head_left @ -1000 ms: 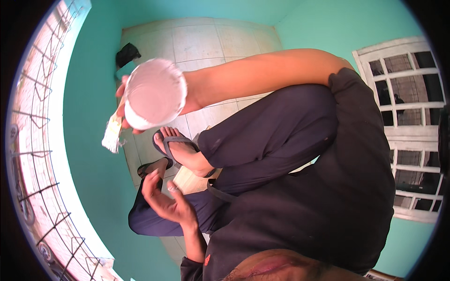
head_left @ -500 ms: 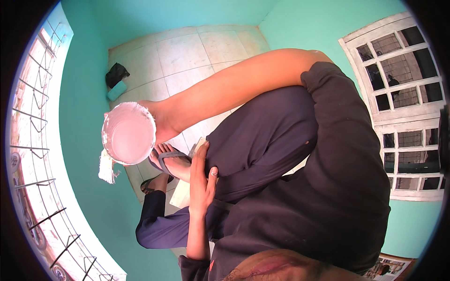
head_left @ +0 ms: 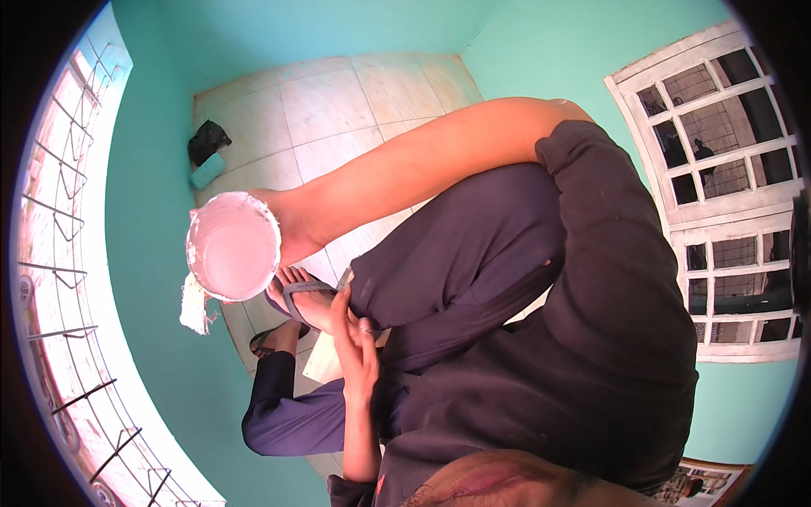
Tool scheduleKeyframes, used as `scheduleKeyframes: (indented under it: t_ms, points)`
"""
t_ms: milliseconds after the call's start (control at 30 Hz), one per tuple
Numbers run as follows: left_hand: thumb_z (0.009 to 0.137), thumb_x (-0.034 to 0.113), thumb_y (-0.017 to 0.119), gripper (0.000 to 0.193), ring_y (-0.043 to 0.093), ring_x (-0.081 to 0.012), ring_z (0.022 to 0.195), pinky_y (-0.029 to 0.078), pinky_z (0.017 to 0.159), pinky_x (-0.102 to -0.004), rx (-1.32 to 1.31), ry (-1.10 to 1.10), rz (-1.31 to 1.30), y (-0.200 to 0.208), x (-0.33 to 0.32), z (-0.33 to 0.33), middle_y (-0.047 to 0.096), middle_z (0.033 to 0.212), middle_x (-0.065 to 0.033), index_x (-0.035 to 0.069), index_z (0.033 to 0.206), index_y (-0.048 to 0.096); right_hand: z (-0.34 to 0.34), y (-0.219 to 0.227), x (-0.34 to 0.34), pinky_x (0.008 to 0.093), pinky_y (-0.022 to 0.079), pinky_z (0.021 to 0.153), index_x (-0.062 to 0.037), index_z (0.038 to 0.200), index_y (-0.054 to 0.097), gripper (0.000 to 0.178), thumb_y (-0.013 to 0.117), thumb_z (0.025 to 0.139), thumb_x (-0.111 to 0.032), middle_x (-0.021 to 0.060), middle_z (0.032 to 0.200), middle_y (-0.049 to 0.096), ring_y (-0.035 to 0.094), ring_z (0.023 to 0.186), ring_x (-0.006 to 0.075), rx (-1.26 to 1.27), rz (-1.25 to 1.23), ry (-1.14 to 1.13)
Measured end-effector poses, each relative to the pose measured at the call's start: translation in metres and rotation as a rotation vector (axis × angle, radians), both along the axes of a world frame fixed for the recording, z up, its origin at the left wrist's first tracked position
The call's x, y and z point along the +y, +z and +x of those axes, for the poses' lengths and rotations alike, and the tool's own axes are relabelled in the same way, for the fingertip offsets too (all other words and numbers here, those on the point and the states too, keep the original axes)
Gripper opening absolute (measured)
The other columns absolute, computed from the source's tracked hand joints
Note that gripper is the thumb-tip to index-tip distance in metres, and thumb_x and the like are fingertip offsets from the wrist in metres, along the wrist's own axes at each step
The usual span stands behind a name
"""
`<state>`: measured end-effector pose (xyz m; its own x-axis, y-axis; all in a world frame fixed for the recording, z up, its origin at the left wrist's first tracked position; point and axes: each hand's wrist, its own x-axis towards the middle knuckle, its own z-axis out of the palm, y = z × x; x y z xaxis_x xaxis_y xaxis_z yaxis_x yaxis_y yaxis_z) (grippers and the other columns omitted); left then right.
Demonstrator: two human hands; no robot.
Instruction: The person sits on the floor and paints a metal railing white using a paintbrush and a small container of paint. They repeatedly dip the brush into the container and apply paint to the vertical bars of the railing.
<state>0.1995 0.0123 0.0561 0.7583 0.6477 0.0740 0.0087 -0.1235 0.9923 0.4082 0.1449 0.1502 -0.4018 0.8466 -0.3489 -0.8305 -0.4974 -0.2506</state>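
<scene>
My right hand (head_left: 291, 224) reaches out on the left side and grips a tub (head_left: 234, 249) with white, paint-like residue round its rim and a pale pinkish-white inside. Most of its fingers are behind the tub. From the tub's lower left hangs a pale, frayed, brush-like thing (head_left: 196, 311). Beside my bent knee, my left hand (head_left: 359, 351) has its index finger stretched along and its thumb drawn near. A small pale-grey tip (head_left: 345, 278) shows at that fingertip; the rest of it is hidden by my hand and the trousers.
Under my left hand is a pale wooden board (head_left: 323, 362). My sandalled foot (head_left: 308, 304) rests close to the tub. A black bag (head_left: 209, 142) and a teal block (head_left: 207, 171) lie by the wall. A barred window (head_left: 76, 296) stands at left, a white-framed window (head_left: 718, 144) at right.
My left hand has shifted left and slightly down, with its fingers turned, and the pale tip has moved along with it. My right hand and the tub stay nearly in place.
</scene>
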Motion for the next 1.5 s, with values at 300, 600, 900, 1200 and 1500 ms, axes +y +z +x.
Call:
scheduleKeyframes:
  t_ms: [300, 600, 900, 1200, 1500]
  points:
    - [0.060, -0.016, 0.042, 0.012, 0.047, -0.0143, 0.055, 0.034, 0.053, -0.0262, -0.102, 0.210, -0.058, -0.022, 0.019, -0.028, 0.047, 0.059, -0.0076, -0.007, 0.061, 0.049, -0.006, 0.002, -0.011, 0.0480, 0.055, 0.089, -0.0047, 0.114, 0.056, 0.029, 0.043, 0.105, -0.029, 0.0127, 0.119, 0.062, 0.062, 0.106, 0.0286, -0.023, 0.016, -0.001]
    - [0.061, -0.007, 0.037, 0.007, 0.033, -0.0093, 0.050, 0.022, 0.049, -0.0265, -0.091, 0.102, -0.134, -0.029, 0.013, -0.029, 0.037, 0.055, -0.0042, -0.002, 0.058, 0.033, -0.006, 0.002, -0.008, 0.0519, 0.056, 0.088, -0.0043, 0.118, 0.055, 0.032, 0.040, 0.105, -0.030, 0.0148, 0.123, 0.060, 0.062, 0.109, 0.0320, -0.041, 0.028, 0.009]
    - [0.096, 0.008, 0.041, 0.035, 0.059, -0.0197, 0.065, 0.047, 0.066, -0.0313, 0.085, -0.160, -0.228, -0.016, 0.018, -0.025, 0.061, 0.069, -0.0115, -0.006, 0.068, 0.058, -0.012, -0.001, 0.002, 0.0559, 0.057, 0.088, -0.0039, 0.123, 0.053, 0.035, 0.037, 0.106, -0.031, 0.0170, 0.127, 0.058, 0.061, 0.113, 0.0353, -0.032, 0.057, 0.022]
    - [0.107, 0.055, 0.014, 0.091, 0.071, -0.0274, 0.082, 0.052, 0.090, -0.0359, 0.425, -0.313, -0.537, -0.094, 0.019, -0.054, 0.074, 0.079, -0.0174, -0.009, 0.079, 0.073, -0.006, 0.001, 0.001, 0.0583, 0.057, 0.088, -0.0040, 0.126, 0.052, 0.038, 0.035, 0.106, -0.031, 0.0181, 0.129, 0.057, 0.061, 0.116, 0.0374, -0.073, 0.098, 0.025]
    - [0.102, 0.052, 0.043, 0.073, 0.069, -0.0382, 0.067, 0.052, 0.074, -0.0472, 0.689, 0.049, -0.095, -0.091, 0.043, -0.047, 0.066, 0.064, -0.0234, -0.008, 0.070, 0.070, -0.009, 0.002, 0.002, 0.0453, 0.054, 0.099, -0.0059, 0.122, 0.058, 0.027, 0.059, 0.096, -0.013, 0.0105, 0.121, 0.063, 0.063, 0.112, 0.0254, -0.572, 0.556, 0.077]
